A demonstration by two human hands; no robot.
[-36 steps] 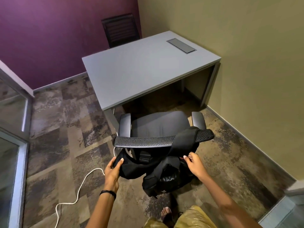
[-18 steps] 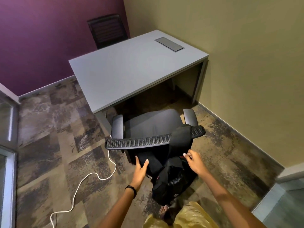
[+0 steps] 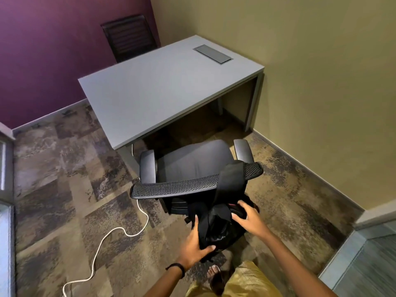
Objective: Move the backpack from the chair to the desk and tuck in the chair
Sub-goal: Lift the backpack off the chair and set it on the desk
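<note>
A black backpack [image 3: 220,228] hangs behind the black office chair [image 3: 192,166], one strap looped over the right end of the mesh backrest. My left hand [image 3: 195,243] grips the bag's lower left side from below. My right hand [image 3: 249,218] rests on its upper right side with fingers curled into the fabric. The chair stands pulled out from the grey desk [image 3: 162,88], its seat facing the desk's near edge.
A white cable [image 3: 111,236] snakes over the carpet left of the chair. A second dark chair [image 3: 128,37] sits behind the desk by the purple wall. A grey cable hatch [image 3: 212,54] is set in the desktop. My sandalled foot [image 3: 214,273] is below the bag.
My left hand has slid from the bag's left strap to under its lower left side. My right hand has come down onto the bag's top. The bag is bunched tighter between both hands.
</note>
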